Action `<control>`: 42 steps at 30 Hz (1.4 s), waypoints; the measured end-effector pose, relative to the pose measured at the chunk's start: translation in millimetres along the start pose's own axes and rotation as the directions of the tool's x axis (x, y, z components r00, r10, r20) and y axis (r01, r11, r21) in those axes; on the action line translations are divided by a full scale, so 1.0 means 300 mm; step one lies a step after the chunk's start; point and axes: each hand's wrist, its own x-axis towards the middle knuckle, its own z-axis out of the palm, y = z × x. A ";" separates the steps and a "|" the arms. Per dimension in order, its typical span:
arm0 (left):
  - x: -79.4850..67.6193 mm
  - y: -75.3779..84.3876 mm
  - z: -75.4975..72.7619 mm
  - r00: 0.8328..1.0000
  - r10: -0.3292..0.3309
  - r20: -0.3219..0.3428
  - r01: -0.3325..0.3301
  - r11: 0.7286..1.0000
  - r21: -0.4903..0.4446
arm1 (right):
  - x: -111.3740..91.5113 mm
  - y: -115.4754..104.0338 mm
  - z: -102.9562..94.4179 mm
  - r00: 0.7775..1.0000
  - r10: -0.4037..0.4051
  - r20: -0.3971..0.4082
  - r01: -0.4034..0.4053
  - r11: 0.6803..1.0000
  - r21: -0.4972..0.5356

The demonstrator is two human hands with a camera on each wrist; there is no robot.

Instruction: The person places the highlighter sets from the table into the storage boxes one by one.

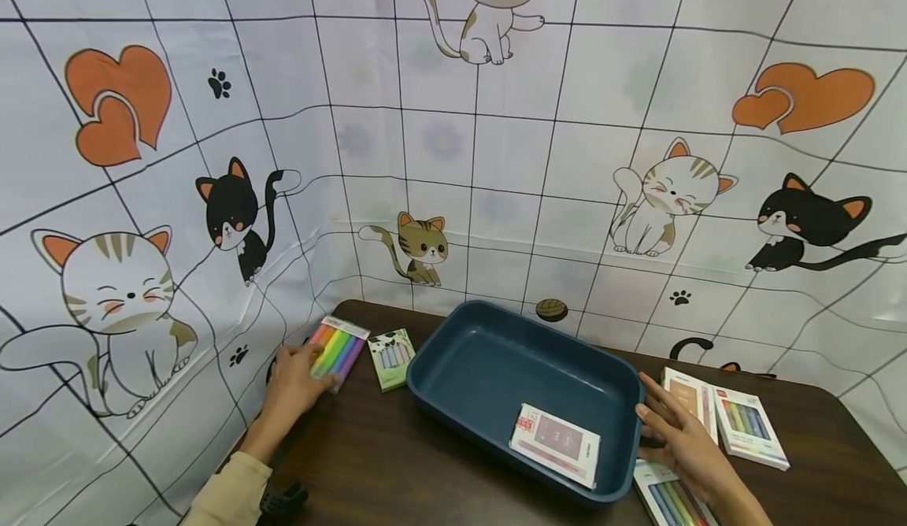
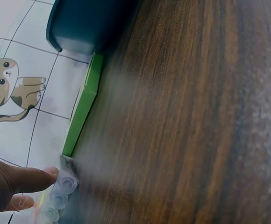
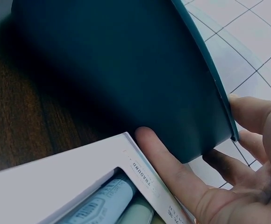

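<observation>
At the table's left, my left hand [image 1: 294,384] holds a clear pack of rainbow-coloured highlighters [image 1: 338,357] between thumb and fingers. In the left wrist view, a fingertip meets the pack's end, where round pen ends [image 2: 58,199] show. My right hand [image 1: 689,449] is at the right end of a dark blue plastic tray [image 1: 482,364]. The right wrist view has its fingers fairly straight, one on the rim and one on the outer wall [image 3: 126,60]. Inside the tray, a white box with a pinkish panel [image 1: 556,445] lies near the front right.
A small green box [image 1: 391,359] lies between the highlighters and the tray. Right of the tray are several white marker boxes, one [image 1: 751,425] at the far right and another [image 1: 669,494] under my right hand. Cat-print cloth [image 1: 510,219] hangs behind the brown table [image 1: 383,463].
</observation>
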 end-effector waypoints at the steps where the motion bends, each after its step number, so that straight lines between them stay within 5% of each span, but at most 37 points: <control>1: -0.001 -0.002 0.001 1.000 0.000 -0.005 0.000 1.000 -0.016 | 0.001 0.002 0.001 1.000 0.002 -0.003 -0.002 1.000 0.003; 5: -0.008 -0.012 0.002 1.000 -0.011 -0.022 0.009 0.998 -0.061 | -0.001 0.008 0.004 1.000 0.016 -0.011 -0.016 1.000 0.008; 15: 0.012 -0.029 -0.003 0.992 0.079 -0.100 -0.089 0.991 -0.096 | -0.006 -0.001 -0.001 1.000 0.012 -0.001 -0.012 1.000 -0.021; 30: 0.033 -0.035 0.000 0.998 -0.012 0.055 0.025 0.970 -0.242 | -0.003 -0.007 0.002 1.000 -0.001 0.006 0.001 1.000 -0.027; 42: 0.014 -0.041 0.011 0.994 -0.061 0.092 0.089 0.936 -0.339 | -0.003 -0.001 0.002 1.000 0.009 0.001 -0.009 1.000 -0.021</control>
